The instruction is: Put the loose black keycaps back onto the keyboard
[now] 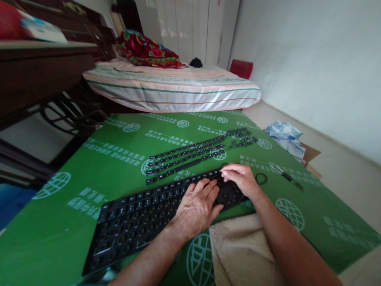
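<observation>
A black keyboard (pixel 131 220) lies at a slant in front of me, with keycaps along its far rows and bare key sockets over the nearer part. My left hand (pixel 196 204) rests on it right of the middle, fingers laid out over the keys. At the far right part of the keyboard, my right hand (pixel 240 178) is closed in a pinch; whatever its fingertips hold is hidden. Loose black keycaps (pixel 186 153) are set out in rows on the green board just beyond the keyboard. A smaller group of keycaps (pixel 244 137) sits farther right.
The green printed board (pixel 98 163) bears everything. To the right lie a black loop (pixel 261 178) and a thin tool with a dark handle (pixel 287 176). A beige cloth (pixel 244 246) is near me. Beyond stands a bed (pixel 178 87); crumpled plastic (pixel 284 133) lies on the floor.
</observation>
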Motion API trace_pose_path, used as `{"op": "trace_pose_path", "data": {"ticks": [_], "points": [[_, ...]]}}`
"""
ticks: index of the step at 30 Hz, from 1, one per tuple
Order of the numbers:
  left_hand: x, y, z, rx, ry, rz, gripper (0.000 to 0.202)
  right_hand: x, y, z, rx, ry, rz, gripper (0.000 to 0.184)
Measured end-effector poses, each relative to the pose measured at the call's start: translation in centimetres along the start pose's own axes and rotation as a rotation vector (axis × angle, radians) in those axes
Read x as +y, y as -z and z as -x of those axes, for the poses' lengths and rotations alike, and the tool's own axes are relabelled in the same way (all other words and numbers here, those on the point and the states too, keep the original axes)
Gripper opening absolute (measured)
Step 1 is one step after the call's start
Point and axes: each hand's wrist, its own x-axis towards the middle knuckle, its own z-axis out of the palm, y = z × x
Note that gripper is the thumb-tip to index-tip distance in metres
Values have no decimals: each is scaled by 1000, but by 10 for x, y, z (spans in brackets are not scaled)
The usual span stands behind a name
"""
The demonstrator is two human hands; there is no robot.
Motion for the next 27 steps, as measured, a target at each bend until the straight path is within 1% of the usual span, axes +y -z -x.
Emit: {"op": "trace_pose_path", "data": {"ticks": [3, 7, 10, 16, 22, 27], "points": [[-1, -2, 2, 72, -38, -19, 41, 1, 0, -1, 4, -3, -10, 16], [-3, -5, 3, 223, -100, -29, 26, 2, 1, -2, 8, -8, -8, 15], [-4, -5, 4, 269, -111, -19, 21, 2, 1, -2, 10, 0, -10, 15], [-3, -4, 4, 256, -102, -25, 22, 2, 1, -1, 4, 7, -15, 15], [-3, -3, 1, 155, -77, -20, 40, -2, 0, -1, -9, 9, 5, 16], [-5, -6, -1, 104, -55, -27, 46, -4, -2, -2, -13, 5, 3, 15]]}}
